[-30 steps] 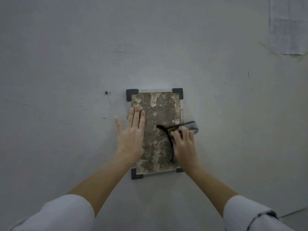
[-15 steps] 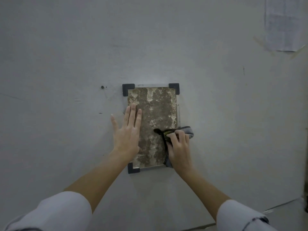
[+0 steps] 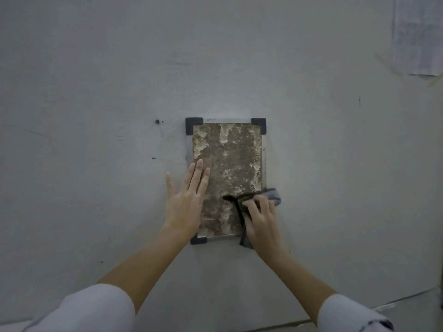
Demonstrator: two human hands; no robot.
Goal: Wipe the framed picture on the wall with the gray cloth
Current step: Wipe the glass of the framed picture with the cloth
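Head view: the mottled brown rectangular picture in a thin pale frame with dark corner caps [image 3: 230, 168] hangs upright on the grey wall [image 3: 96, 92], straight ahead at centre.
Cloth: the crumpled gray cloth [image 3: 273, 196] presses on the picture's lower right area, one fold spilling past the right frame edge, a tail hanging below the bottom edge.
Right hand [image 3: 261, 221]: fingers curled and clenched over the cloth, palm covering the lower right corner.
Left hand [image 3: 187, 200]: flat and spread, gripping nothing; fingertips on the picture's left edge, thumb on the bare wall beside it.
Step in hand: wiping the lower right part, as I judge it.
Doing it well: keep the bracing palm firm so the frame does not swing, press evenly, run overlapping strokes, tuck the loose tail in.
Further out: a small dark hole [image 3: 157, 121] left of the frame; a taped paper sheet [image 3: 417, 34] at upper right.
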